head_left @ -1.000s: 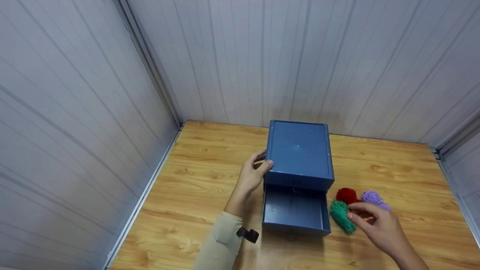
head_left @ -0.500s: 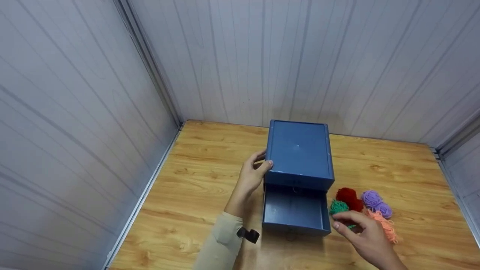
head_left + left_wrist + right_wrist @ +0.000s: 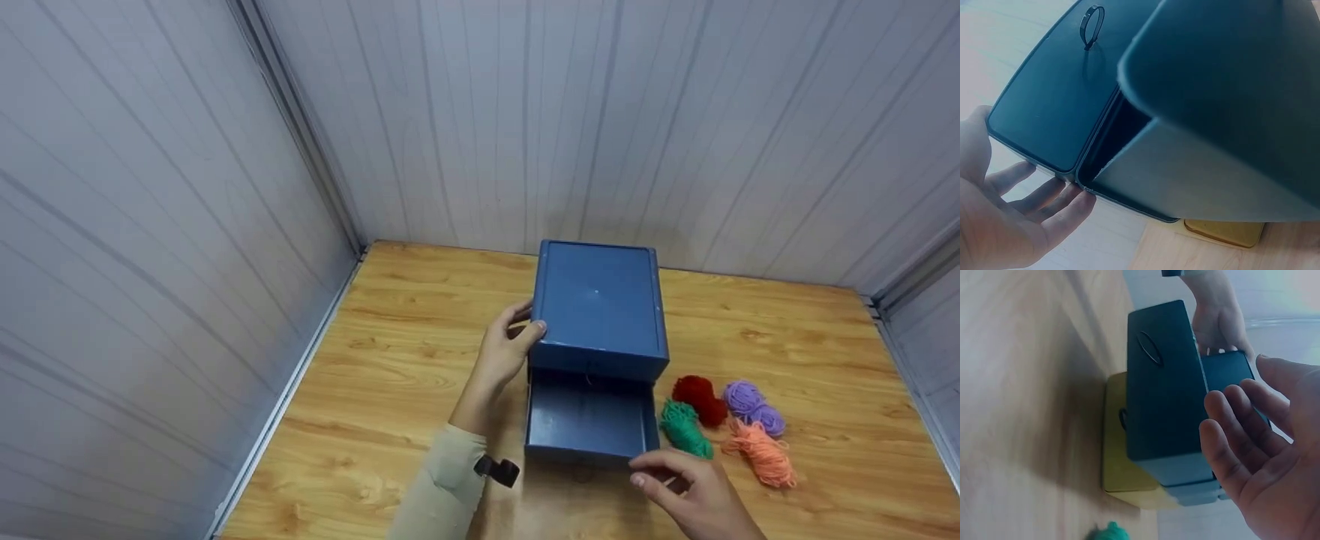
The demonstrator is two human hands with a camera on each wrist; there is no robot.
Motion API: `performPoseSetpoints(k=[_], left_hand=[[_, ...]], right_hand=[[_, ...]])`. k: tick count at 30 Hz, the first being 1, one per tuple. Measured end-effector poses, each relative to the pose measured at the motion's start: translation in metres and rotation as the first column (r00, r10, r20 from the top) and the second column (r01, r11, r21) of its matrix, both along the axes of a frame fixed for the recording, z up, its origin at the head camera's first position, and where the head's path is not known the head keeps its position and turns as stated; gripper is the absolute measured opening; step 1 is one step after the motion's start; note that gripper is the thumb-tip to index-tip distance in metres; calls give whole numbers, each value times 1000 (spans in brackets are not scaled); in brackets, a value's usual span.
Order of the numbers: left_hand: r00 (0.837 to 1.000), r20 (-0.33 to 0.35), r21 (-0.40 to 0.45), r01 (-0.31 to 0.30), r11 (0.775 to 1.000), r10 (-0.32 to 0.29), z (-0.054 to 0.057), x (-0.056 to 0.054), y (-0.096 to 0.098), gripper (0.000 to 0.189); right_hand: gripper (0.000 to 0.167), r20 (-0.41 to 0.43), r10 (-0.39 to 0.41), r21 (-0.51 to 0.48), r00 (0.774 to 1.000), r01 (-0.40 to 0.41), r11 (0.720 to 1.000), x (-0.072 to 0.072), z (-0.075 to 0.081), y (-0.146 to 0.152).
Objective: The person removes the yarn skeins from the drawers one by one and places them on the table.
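A blue drawer cabinet (image 3: 598, 296) stands on the wooden table, its open drawer (image 3: 589, 420) pulled out toward me with a bare interior. My left hand (image 3: 504, 349) holds the cabinet's left side, thumb on the top front corner and fingers along the wall. In the left wrist view a ring pull (image 3: 1092, 27) shows on the upper drawer front. My right hand (image 3: 690, 487) is at the drawer's front right corner, fingers loosely bent with nothing between them. In the right wrist view its fingertips overlap the edge of the drawer front (image 3: 1165, 394).
Right of the cabinet lie skeins of yarn: red (image 3: 699, 400), purple (image 3: 753, 407), green (image 3: 685, 429) and orange (image 3: 763, 454). A yellow lower drawer (image 3: 1120, 461) with a ring sits beneath the blue one. Pale panel walls (image 3: 465, 127) enclose the table (image 3: 390, 337).
My right hand has moved left and toward me, from over the yarn to the drawer's front corner, uncovering the orange and green skeins. My left hand has stayed on the cabinet.
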State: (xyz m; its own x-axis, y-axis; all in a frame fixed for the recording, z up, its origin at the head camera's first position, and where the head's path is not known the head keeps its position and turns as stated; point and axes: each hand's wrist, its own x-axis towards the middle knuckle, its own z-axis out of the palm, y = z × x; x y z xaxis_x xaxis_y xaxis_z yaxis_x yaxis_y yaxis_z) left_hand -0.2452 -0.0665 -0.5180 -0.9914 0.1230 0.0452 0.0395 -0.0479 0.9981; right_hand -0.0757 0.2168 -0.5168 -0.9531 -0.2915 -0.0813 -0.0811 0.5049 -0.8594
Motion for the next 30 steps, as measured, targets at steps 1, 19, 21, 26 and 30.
performPoseSetpoints(k=[1,19,21,26,30], left_hand=[[1000,0,1,-3,1000,3,0,0,0,53],[1000,-1,-21,4,1000,-4,1,1,1,52],[1000,7,-21,3,1000,-3,2,1,0,52],[1000,14,-21,0,1000,0,3,0,-1,52],[1000,14,-13,-1,1000,1,1,0,0,52]], right_hand=[[26,12,8,-4,1000,-8,1000,0,-2,-1],[34,180,95,-114,979,-75,991,0,-49,-16],[32,162,96,-111,982,-79,991,-2,-54,-17],[33,178,85,-135,980,-61,989,-6,-63,-20],[37,225,88,-157,970,-54,986,-8,-70,-25]])
